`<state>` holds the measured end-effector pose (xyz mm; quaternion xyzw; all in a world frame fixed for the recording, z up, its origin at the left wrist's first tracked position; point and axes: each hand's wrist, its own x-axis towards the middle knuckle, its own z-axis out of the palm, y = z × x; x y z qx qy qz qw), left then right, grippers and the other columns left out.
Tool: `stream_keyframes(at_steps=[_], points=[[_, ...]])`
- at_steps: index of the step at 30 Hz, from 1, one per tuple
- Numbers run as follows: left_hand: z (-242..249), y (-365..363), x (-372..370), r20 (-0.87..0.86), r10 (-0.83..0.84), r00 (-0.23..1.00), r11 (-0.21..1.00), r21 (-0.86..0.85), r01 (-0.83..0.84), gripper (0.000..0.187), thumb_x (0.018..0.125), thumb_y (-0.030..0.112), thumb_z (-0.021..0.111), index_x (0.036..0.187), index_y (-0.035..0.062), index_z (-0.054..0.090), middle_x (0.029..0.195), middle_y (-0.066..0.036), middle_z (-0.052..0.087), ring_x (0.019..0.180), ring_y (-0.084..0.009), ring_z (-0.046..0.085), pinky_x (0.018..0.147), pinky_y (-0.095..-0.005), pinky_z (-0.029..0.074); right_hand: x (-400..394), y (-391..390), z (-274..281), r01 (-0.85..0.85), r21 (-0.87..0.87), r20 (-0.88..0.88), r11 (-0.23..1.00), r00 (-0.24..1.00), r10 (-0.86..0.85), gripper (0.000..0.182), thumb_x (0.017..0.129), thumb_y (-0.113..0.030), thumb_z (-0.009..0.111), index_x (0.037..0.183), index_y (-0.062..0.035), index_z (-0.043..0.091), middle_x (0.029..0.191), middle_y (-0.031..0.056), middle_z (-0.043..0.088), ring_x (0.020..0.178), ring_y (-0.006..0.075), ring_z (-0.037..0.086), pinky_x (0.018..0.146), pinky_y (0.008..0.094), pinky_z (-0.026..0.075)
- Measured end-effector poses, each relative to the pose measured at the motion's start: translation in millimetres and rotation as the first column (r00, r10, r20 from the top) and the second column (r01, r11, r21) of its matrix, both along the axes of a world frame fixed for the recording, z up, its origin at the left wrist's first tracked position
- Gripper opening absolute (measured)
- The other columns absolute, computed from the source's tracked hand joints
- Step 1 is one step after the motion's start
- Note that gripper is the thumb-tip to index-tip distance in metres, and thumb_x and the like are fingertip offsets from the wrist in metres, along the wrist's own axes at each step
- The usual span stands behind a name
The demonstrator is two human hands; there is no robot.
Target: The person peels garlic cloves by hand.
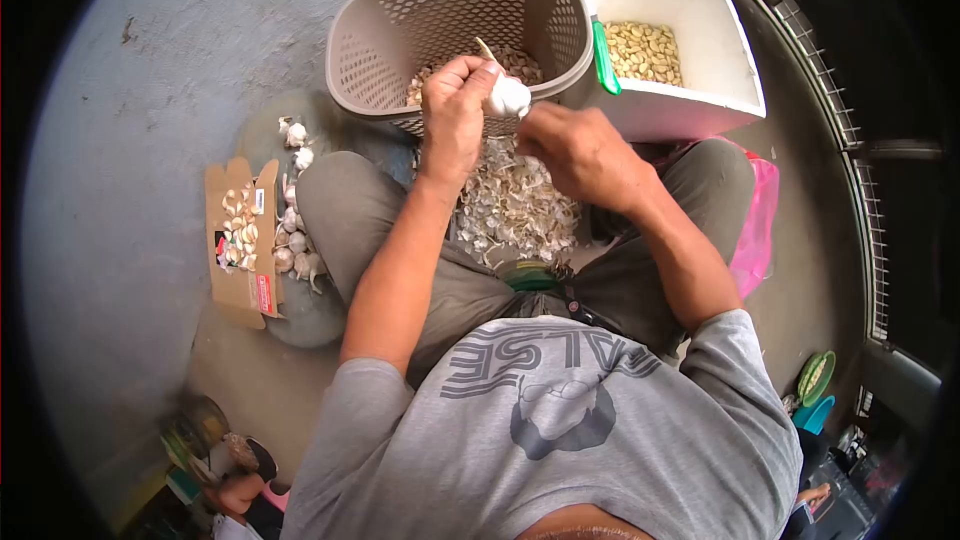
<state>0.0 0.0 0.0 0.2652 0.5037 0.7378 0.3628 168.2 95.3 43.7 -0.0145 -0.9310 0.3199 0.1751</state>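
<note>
A white garlic bulb (510, 97) with its stem pointing up is pinched between the thumb and fingers of my left hand (456, 118), above the front rim of the brown plastic basket (352, 52). Just right of and below the bulb, my right hand (588, 152) is closed with curled fingers. Its fingertips are close to the bulb's lower side; what they grip, if anything, is hidden. Loose garlic cloves (522, 64) lie in the basket. Under my hands, between my legs, spreads a heap of papery garlic skins (515, 205).
A white foam box (700, 100) holds peeled cloves (642, 52); a green-handled tool (605, 58) hangs over its edge. By my left knee are whole garlic bulbs (296, 240) and a cardboard box (232, 285) with cloves. A pink bag (757, 225) lies right. Another person (240, 495) is at lower left.
</note>
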Motion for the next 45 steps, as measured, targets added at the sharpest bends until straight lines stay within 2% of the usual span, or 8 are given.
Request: stream_keyframes(at_steps=[5,10,13,17,20,23,39,45], points=[[10.3,-2.7,-10.9,0.055,-0.029,0.998,0.998,0.060,0.025,0.018,0.102,0.012,0.063,0.098,-0.0046,0.068,0.094,-0.017,0.075,0.084,-0.0184,0.072,0.079,-0.0286,0.058,0.3,6.4,-1.1,-0.002,0.079,0.297,0.997,0.955,-0.022,0.025,0.088,-0.020,0.075,0.087,0.0016,0.064,0.080,0.0186,0.068,0.077,0.0390,0.068,0.065,0.0468,0.053],[11.4,-5.5,7.8,-0.094,-0.122,0.988,0.992,-0.029,0.120,0.008,0.095,0.003,0.071,0.100,-0.0027,0.072,0.091,-0.006,0.073,0.080,-0.0081,0.064,0.072,-0.0223,0.052,-8.9,22.5,2.1,0.235,-0.647,0.079,0.725,0.967,-0.242,0.021,0.099,-0.018,0.070,0.105,0.0010,0.063,0.082,0.0040,0.064,0.071,0.0128,0.058,0.062,0.0306,0.048],[11.6,-5.1,18.6,-0.146,-0.190,0.971,0.980,-0.081,0.180,0.006,0.095,0.001,0.071,0.099,-0.0027,0.072,0.089,-0.003,0.071,0.079,-0.0068,0.063,0.071,-0.0202,0.050,-12.7,23.0,-16.2,0.130,-0.598,-0.077,0.791,0.973,-0.218,0.018,0.099,-0.015,0.069,0.103,0.0018,0.063,0.080,0.0017,0.062,0.071,0.0100,0.057,0.062,0.0287,0.048],[8.8,-5.1,24.1,-0.148,-0.192,0.970,0.979,-0.103,0.178,0.007,0.095,0.004,0.069,0.097,-0.0028,0.072,0.088,-0.002,0.069,0.077,-0.0058,0.061,0.069,-0.0202,0.049,-8.9,28.4,-16.3,0.270,-0.706,0.125,0.655,0.957,-0.260,0.013,0.099,-0.011,0.069,0.096,0.0005,0.064,0.072,0.0003,0.059,0.062,0.0051,0.055,0.054,0.0248,0.045],[17.6,-7.9,23.0,-0.233,-0.208,0.950,0.966,-0.203,0.161,0.010,0.095,0.007,0.069,0.094,-0.0030,0.072,0.085,-0.001,0.068,0.076,-0.0055,0.060,0.068,-0.0221,0.049,-11.0,28.0,-16.6,0.242,-0.750,0.106,0.616,0.963,-0.249,0.014,0.100,-0.012,0.068,0.094,0.0002,0.064,0.070,0.0001,0.060,0.057,0.0058,0.056,0.049,0.0240,0.046],[16.6,-8.7,21.5,-0.585,-0.124,0.802,0.985,-0.172,0.027,0.011,0.094,0.008,0.068,0.092,-0.0035,0.070,0.082,-0.001,0.067,0.073,-0.0051,0.058,0.065,-0.0233,0.048,-11.9,29.3,-17.1,0.230,-0.778,0.110,0.585,0.966,-0.234,0.015,0.100,-0.013,0.068,0.094,0.0002,0.064,0.071,0.0004,0.062,0.057,0.0065,0.059,0.049,0.0241,0.048],[18.4,-7.8,20.0,-0.284,-0.245,0.927,0.960,-0.207,0.190,0.013,0.099,0.011,0.066,0.098,-0.0013,0.070,0.083,-0.001,0.069,0.071,-0.0038,0.060,0.064,-0.0212,0.048,-14.1,32.8,-24.7,0.076,-0.934,0.000,0.350,0.977,-0.211,0.013,0.103,-0.011,0.063,0.103,0.0017,0.063,0.078,0.0055,0.067,0.065,0.0126,0.067,0.058,0.0282,0.057],[14.6,-7.2,16.2,-0.189,-0.290,0.938,0.950,-0.179,0.258,0.011,0.098,0.008,0.067,0.100,-0.0013,0.072,0.086,-0.001,0.070,0.073,-0.0042,0.062,0.065,-0.0206,0.049,-12.8,33.1,-20.6,0.130,-0.906,0.047,0.402,0.977,-0.209,0.013,0.104,-0.012,0.060,0.101,0.0002,0.060,0.075,0.0034,0.064,0.063,0.0116,0.065,0.057,0.0285,0.056]])
